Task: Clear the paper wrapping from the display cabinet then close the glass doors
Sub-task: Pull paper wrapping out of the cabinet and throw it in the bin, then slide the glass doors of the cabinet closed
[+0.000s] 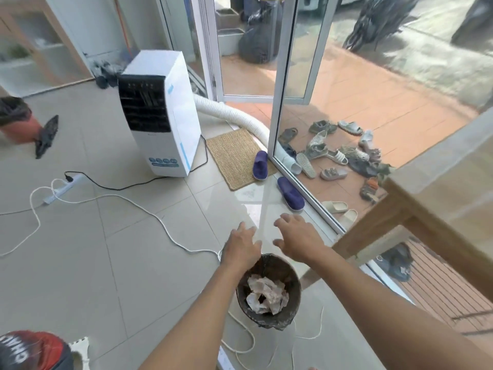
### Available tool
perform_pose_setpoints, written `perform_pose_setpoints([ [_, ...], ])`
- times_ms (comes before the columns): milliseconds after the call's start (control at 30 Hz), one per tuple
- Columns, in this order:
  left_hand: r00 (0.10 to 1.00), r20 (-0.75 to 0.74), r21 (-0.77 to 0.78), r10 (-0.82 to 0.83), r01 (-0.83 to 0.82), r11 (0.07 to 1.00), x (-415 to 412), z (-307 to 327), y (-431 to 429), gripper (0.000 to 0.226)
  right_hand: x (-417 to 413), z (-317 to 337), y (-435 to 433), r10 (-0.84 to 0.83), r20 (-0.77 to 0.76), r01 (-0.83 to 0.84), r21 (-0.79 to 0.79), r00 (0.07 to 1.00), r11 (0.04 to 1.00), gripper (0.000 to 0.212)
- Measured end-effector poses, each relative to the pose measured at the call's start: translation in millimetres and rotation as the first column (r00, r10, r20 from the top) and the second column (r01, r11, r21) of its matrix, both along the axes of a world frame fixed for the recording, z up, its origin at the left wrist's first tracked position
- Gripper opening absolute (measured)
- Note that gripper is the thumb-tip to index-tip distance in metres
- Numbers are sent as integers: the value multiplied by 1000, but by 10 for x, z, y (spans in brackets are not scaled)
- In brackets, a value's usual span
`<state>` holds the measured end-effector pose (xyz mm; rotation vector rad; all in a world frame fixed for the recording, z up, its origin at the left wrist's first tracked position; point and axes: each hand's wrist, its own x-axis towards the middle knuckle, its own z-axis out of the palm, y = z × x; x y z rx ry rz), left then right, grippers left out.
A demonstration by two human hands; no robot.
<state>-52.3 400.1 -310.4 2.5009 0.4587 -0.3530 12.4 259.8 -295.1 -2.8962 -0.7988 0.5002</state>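
Note:
Crumpled pale paper wrapping (266, 293) lies inside a dark bin (292, 279) lined with a black bag, on the tiled floor below me. My left hand (241, 247) hovers just past the bin's far rim, fingers spread, holding nothing. To its right, my right hand (298, 237) is stretched out palm down, fingers apart and empty. A wooden display cabinet with glass doors (34, 46) stands at the far left, blurred.
A white portable air cooler (162, 113) with a hose (234, 116) stands ahead. A power strip (62, 188) and white cords trail across the floor. Blue slippers (289, 192) lie by a woven mat (237, 157). A wooden table (426, 193) juts in at the right. A red bin (18, 121) sits at the left.

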Motion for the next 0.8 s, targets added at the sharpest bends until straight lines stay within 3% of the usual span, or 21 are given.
perform_pose_setpoints([
  [167,971,236,25,-33,28,999,63,1022,82,49,-39,1187,-77,-34,201,15,94,979,995,48],
  [300,879,473,12,-66,69,998,123,1821,-50,35,-166,2050,-290,-113,367,49,181,923,982,52],
  [400,772,628,14,-103,122,992,179,2324,-286,31,-291,2577,-568,-189,476,78,243,859,967,50],
  [567,613,766,43,-195,254,966,257,2918,-923,42,-557,3211,-1205,-331,607,149,330,722,932,50],
  [800,276,923,120,-269,459,880,121,3656,-2117,63,-1082,3854,-2297,-467,759,219,413,453,884,48],
])
